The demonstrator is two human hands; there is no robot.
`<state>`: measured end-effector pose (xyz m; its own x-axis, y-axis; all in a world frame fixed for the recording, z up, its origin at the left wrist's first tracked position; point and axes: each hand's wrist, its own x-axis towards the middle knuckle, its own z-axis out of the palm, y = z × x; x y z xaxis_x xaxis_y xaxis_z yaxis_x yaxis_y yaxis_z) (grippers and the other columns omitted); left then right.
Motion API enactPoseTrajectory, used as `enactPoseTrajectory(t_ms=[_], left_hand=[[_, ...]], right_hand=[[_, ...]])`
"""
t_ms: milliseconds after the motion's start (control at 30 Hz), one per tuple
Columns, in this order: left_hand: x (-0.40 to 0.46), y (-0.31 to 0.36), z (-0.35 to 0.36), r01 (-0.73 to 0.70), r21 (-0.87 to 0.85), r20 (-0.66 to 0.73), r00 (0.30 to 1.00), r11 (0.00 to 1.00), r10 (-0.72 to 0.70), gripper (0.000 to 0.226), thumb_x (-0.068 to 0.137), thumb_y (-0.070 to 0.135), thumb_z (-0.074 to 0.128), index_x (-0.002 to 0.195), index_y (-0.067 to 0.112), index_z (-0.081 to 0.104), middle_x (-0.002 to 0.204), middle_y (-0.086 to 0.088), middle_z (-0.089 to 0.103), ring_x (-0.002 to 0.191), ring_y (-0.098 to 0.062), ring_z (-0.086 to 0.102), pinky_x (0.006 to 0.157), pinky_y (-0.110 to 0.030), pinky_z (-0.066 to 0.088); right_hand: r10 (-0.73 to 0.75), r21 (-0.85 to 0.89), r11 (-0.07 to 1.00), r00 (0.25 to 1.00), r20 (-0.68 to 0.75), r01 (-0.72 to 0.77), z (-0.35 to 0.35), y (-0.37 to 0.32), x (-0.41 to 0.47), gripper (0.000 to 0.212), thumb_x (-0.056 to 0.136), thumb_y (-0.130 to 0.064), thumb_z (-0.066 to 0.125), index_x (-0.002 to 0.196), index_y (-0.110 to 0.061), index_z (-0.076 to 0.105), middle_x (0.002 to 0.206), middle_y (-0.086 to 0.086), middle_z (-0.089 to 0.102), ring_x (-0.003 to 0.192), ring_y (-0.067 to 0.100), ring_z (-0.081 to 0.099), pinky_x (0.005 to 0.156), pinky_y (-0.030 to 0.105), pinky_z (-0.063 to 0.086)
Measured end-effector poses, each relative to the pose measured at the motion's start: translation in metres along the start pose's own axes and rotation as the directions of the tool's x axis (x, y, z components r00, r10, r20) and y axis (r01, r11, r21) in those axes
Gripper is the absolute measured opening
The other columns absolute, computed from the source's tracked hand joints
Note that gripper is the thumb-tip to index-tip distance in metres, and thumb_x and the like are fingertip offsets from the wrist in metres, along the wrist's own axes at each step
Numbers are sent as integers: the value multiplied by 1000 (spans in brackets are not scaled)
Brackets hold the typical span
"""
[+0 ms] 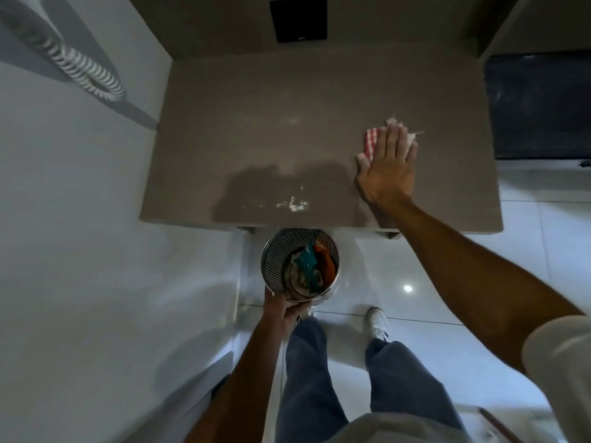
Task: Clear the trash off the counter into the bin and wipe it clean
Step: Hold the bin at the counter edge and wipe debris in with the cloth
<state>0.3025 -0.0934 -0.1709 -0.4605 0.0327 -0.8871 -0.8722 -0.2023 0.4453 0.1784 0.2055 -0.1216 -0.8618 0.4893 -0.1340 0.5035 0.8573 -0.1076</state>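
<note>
A grey-brown counter (256, 139) fills the middle of the head view. My right hand (388, 167) lies flat on a red-and-white checked cloth (372, 140) at the counter's right side, fingers together, pressing it down. White scraps (396, 121) stick out past my fingertips. White crumbs (294, 204) lie near the counter's front edge. Below that edge my left hand (283, 310) grips the near rim of a round metal mesh bin (275, 257). Inside the bin are teal (307, 263) and orange (327, 263) wrappers.
A white wall (80, 219) with a coiled cord (83, 68) runs along the left. A dark socket panel (299, 19) sits on the back wall. A dark surface (540, 103) lies right of the counter. My legs and white shoes (377, 322) stand on glossy floor tiles.
</note>
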Motion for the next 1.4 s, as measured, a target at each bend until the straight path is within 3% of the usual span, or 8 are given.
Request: enactPoseTrajectory(t_ms=[533, 633, 767, 833, 967, 1100, 1200, 1400], left_hand=[[90, 67, -109, 43, -5, 95, 995, 999, -42, 65, 102, -11, 50, 158, 20, 38, 153, -25, 51, 136, -50, 55, 104, -77, 47], [85, 71, -118, 44, 14, 54, 998, 999, -45, 69, 102, -11, 48, 161, 22, 33, 156, -25, 49, 135, -50, 56, 105, -76, 47], [62, 78, -119, -1, 3, 59, 998, 1000, 1, 69, 102, -12, 45, 162, 21, 32, 156, -25, 46, 134, -49, 56, 104, -75, 48], [50, 81, -116, -16, -35, 40, 999, 999, 17, 69, 100, -6, 56, 160, 22, 35, 154, -24, 48, 129, -46, 59, 98, -68, 56], [21, 83, -101, 4, -66, 31, 1000, 998, -2, 75, 90, -6, 67, 156, 20, 41, 151, -24, 52, 129, -45, 59, 102, -69, 53], [20, 81, -101, 35, -106, -8, 999, 994, -36, 60, 99, -14, 50, 150, 16, 48, 124, -21, 68, 107, -39, 69, 108, -68, 49], [7, 76, -100, 34, -98, -15, 999, 995, -36, 64, 101, -15, 40, 155, 17, 41, 136, -24, 62, 127, -49, 60, 112, -69, 45], [-5, 64, -89, 16, -127, -8, 1000, 992, -17, 73, 97, -15, 33, 158, 24, 39, 154, -24, 49, 138, -52, 51, 113, -70, 44]], right_hand=[[-445, 45, 896, 890, 97, 442, -1, -282, 169, 71, 107, -55, 26, 165, -17, 10, 175, 9, 2, 162, 32, -3, 130, 57, 1], [-701, -9, 709, 706, 95, 705, 4, -319, 154, 64, 109, -46, 30, 164, -17, 17, 174, 13, 8, 161, 35, 4, 130, 56, 4], [-954, -173, 207, 238, 184, 963, 6, -292, 110, 56, 112, -43, 17, 165, -25, 18, 174, 9, 12, 162, 30, 7, 131, 52, 8], [-961, -126, 147, 172, 216, 981, 1, -256, 97, 57, 110, -46, 21, 164, -28, 22, 173, 5, 15, 161, 27, 11, 131, 53, 11], [-912, -33, 336, 334, 239, 941, -13, -157, 79, 64, 107, -57, 9, 165, -29, 11, 174, 1, 6, 162, 27, 1, 131, 54, 8], [-725, 18, 660, 631, 275, 751, -19, -73, 48, 72, 103, -63, 2, 165, -28, 9, 174, 4, 5, 161, 31, -1, 131, 56, 9], [-522, 33, 850, 831, 194, 526, -13, -55, -11, 71, 102, -56, 7, 165, -23, 11, 174, 7, 9, 162, 29, 2, 130, 56, 10], [-252, 46, 967, 965, 75, 249, 23, -122, -66, 78, 104, -60, -1, 164, -11, 0, 172, 15, -1, 161, 33, -4, 130, 59, 9]])
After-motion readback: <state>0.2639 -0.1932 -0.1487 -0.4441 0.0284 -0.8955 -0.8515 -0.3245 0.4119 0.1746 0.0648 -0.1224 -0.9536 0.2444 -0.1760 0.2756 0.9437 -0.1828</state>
